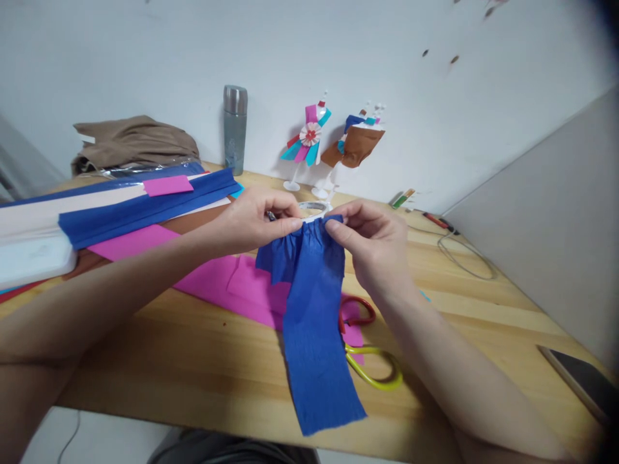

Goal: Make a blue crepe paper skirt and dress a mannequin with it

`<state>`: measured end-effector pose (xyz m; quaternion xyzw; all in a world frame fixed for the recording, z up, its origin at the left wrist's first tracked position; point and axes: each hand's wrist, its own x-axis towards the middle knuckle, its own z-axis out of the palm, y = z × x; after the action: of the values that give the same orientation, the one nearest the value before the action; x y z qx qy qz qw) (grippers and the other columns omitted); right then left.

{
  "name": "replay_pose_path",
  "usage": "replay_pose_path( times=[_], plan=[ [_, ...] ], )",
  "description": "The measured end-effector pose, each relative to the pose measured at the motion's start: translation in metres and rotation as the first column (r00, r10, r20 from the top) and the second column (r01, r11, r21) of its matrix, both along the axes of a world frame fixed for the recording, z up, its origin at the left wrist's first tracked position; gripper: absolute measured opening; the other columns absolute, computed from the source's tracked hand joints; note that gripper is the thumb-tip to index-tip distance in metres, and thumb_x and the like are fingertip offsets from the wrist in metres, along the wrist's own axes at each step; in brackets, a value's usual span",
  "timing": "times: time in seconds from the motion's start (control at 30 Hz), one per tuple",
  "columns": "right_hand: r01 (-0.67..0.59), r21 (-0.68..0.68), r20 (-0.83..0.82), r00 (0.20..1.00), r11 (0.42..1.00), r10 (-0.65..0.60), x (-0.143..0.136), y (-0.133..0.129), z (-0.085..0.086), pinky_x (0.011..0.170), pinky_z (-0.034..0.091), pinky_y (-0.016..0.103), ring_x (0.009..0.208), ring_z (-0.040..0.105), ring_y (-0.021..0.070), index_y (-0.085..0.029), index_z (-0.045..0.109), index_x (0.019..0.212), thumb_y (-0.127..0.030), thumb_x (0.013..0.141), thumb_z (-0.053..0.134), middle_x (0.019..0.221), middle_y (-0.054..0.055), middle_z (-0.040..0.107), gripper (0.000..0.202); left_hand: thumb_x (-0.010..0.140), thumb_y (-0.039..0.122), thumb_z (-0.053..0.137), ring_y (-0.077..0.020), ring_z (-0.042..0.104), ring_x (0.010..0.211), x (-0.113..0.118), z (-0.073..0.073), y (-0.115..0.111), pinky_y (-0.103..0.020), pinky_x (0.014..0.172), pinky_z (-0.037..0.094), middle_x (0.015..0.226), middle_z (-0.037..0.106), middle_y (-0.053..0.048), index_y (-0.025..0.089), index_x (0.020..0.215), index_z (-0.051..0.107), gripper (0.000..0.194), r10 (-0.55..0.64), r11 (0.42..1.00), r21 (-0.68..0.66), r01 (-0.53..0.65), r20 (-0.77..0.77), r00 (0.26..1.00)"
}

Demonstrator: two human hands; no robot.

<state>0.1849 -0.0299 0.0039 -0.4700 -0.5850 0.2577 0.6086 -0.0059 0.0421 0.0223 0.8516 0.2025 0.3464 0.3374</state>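
My left hand [258,219] pinches the gathered top edge of a blue crepe paper strip [316,322] between thumb and fingers. On the other side, my right hand [374,241] grips the same pleated edge. A narrow white band shows along that edge between my fingertips. The blue paper hangs down, its long end reaching toward the table's front edge. Just behind the fingertips is a pale ring [314,206], perhaps a tape roll, partly hidden. Pink paper [232,283] lies beneath. Scissors with one red and one yellow handle [382,385] lie partly under the blue paper.
Paper sheets and a folded blue strip [149,209] cover the left of the wooden table [193,367], beside a white case [33,258]. A grey flask [235,132], brown cloth [140,142] and two decorated stands [309,135] line the wall. A phone [580,380] lies right.
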Motion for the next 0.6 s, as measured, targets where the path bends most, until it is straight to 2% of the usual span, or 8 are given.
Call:
replay_pose_path(
  times=[0.37, 0.47, 0.6],
  plan=[
    [-0.012, -0.043, 0.031, 0.999, 0.999, 0.013, -0.0017, 0.0014, 0.0008, 0.047, 0.035, 0.027, 0.052, 0.046, 0.0129, -0.024, 0.059, 0.064, -0.035, 0.069, 0.079, 0.057, -0.002, 0.054, 0.024, 0.084, 0.024, 0.061, -0.0093, 0.057, 0.063, 0.0013, -0.0016, -0.0005, -0.019, 0.059, 0.043, 0.066, 0.065, 0.0, 0.013, 0.075, 0.069, 0.016, 0.001, 0.998, 0.06, 0.0, -0.017, 1.0],
    [-0.032, -0.078, 0.017, 0.999, 0.996, 0.033, -0.0012, 0.0024, 0.0, 0.048, 0.036, 0.028, 0.053, 0.046, 0.0136, -0.025, 0.057, 0.064, -0.038, 0.067, 0.082, 0.058, -0.001, 0.054, 0.028, 0.085, 0.025, 0.06, -0.0094, 0.057, 0.063, 0.0003, -0.0024, -0.0003, -0.019, 0.059, 0.042, 0.066, 0.065, 0.001, 0.013, 0.075, 0.069, 0.018, -0.006, 0.993, 0.12, 0.01, -0.033, 0.999],
    [-0.095, -0.172, -0.093, 0.993, 0.98, 0.08, 0.0021, 0.0064, -0.0026, 0.05, 0.034, 0.027, 0.051, 0.043, 0.0107, -0.023, 0.052, 0.061, -0.038, 0.059, 0.087, 0.056, -0.004, 0.052, 0.037, 0.085, 0.024, 0.059, -0.0101, 0.058, 0.066, -0.0021, -0.002, 0.0, -0.02, 0.063, 0.044, 0.07, 0.067, 0.0, 0.015, 0.075, 0.069, 0.017, -0.057, 0.968, 0.242, 0.069, -0.054, 0.997]
  ],
)
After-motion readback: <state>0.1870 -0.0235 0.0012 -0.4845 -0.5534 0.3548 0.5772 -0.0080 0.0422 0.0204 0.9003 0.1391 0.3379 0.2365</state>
